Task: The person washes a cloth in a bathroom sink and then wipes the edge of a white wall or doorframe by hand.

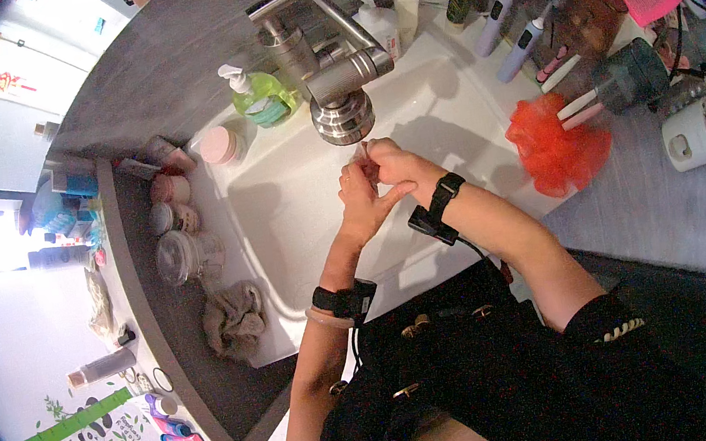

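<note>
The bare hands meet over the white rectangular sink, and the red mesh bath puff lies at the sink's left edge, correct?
Wrong side: the head view shows the red mesh bath puff at the right edge of the white sink. The left hand and right hand do meet over it.

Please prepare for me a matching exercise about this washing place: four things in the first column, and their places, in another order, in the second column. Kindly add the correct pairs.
Things
1. green transparent soap bottle with white pump
2. red-orange mesh bath puff
3. crumpled grey-beige cloth
4. the person's bare left hand and right hand

Places
A. at the right edge of the white rectangular basin
B. touching each other over the basin
C. behind the basin, left of the brushed-metal faucet
D. beside the basin's left side, towards the person

Pairs: 1-C, 2-A, 3-D, 4-B
</note>
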The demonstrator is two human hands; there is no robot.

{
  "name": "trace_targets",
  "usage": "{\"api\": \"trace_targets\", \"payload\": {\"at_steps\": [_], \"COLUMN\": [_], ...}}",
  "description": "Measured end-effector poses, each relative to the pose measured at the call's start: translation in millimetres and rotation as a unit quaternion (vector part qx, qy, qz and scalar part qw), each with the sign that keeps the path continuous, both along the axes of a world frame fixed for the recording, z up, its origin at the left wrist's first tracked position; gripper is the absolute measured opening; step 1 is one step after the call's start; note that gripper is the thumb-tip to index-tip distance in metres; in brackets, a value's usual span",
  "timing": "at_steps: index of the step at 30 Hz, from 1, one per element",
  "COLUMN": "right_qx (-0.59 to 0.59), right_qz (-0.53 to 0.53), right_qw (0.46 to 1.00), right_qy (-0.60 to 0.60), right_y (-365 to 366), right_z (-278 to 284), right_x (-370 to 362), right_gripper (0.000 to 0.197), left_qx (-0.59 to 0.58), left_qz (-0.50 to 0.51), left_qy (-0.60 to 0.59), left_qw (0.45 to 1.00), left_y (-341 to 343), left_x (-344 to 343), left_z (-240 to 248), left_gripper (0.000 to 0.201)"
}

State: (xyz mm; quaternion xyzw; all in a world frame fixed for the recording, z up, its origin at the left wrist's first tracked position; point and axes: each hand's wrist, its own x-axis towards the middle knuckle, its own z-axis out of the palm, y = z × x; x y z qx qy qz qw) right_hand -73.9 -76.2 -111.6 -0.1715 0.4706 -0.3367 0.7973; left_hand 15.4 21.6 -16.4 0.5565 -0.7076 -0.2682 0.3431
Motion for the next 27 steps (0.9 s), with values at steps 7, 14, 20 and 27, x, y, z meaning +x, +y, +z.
{"api": "trace_targets", "payload": {"at_steps": [7,14,20,27], "right_qx": [0.084,0.023,0.042,-0.010], "right_qz": [-0.002,0.012,-0.040,-0.015], "right_qw": [0.996,0.999,0.998,0.999], "right_qy": [0.011,-0.031,-0.011,0.037], "right_y": [4,22,31,24], "right_z": [23,60,89,97], "right_x": [18,21,16,6], "right_gripper": [0.024,0.025,0.036,0.036], "left_qx": [0.012,-0.011,0.058,0.162], "left_qz": [0.075,0.106,0.183,0.187], "left_qy": [0.048,0.080,0.065,0.000], "left_qw": [0.996,0.991,0.979,0.969], "left_y": [-5,-18,-32,-49], "left_x": [-7,0,-3,14], "left_z": [-3,3,5,-56], "left_gripper": [0.041,0.028,0.029,0.037]}}
